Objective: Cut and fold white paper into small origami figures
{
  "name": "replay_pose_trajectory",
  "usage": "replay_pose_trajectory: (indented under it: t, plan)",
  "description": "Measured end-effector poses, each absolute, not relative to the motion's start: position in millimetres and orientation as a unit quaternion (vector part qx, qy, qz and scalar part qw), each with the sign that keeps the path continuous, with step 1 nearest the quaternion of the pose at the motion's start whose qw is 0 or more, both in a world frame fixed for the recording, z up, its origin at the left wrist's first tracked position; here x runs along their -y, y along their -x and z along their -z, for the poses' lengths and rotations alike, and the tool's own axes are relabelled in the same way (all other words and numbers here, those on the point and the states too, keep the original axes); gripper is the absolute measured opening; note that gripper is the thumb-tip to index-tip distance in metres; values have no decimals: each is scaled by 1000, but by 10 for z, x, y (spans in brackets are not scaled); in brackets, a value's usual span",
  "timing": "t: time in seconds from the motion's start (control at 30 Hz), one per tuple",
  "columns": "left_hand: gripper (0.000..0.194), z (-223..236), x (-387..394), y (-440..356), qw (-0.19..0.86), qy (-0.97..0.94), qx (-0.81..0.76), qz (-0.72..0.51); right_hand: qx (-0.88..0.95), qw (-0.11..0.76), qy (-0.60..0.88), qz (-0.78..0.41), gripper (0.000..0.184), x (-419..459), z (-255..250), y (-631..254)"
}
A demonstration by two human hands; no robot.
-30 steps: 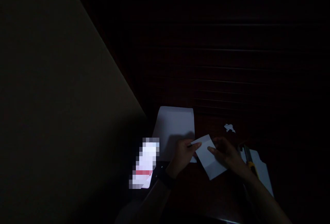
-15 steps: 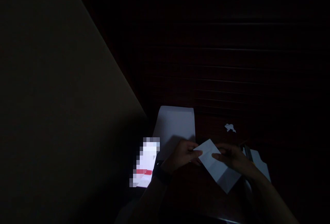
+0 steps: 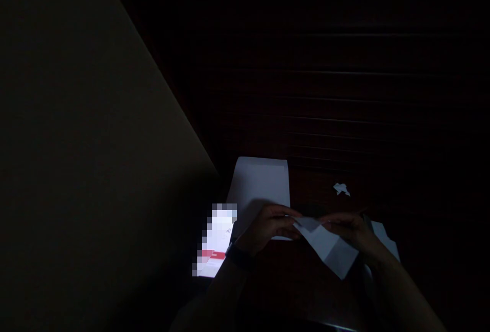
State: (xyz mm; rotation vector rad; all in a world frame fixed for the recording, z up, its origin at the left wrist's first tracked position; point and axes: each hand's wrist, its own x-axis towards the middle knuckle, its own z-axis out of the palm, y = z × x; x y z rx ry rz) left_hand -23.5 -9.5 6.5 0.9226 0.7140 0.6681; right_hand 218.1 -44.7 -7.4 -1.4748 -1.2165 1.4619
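In a very dark scene I hold a small folded white paper [image 3: 329, 248] just above a dark table. My left hand [image 3: 268, 227] pinches its upper left corner, fingers closed on the edge. My right hand [image 3: 350, 230] grips the upper right part, fingers curled over the fold. The paper's lower point hangs down toward me. A dark band sits on my left wrist.
A larger white sheet [image 3: 260, 184] lies flat behind my left hand. A lit phone screen [image 3: 216, 243] glows at its left. A small crumpled paper scrap [image 3: 341, 188] lies farther back, and more white paper [image 3: 385, 240] shows under my right arm. A pale wall fills the left.
The paper has been turned and unfolded longer; its top edge is now bent down between my fingers. Both hands have shifted slightly right and lower.
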Motion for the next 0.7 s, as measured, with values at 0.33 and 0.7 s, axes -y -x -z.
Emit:
replay_pose_trajectory:
  t: [0.33,0.7]
  plan:
    - [34,-97,78,140,690,-483,-421,-338,539,349,539,-545,25,475,-91,-2117]
    - [48,-120,63,111,710,-446,-412,-356,470,382,554,-572,30,456,22,-2053]
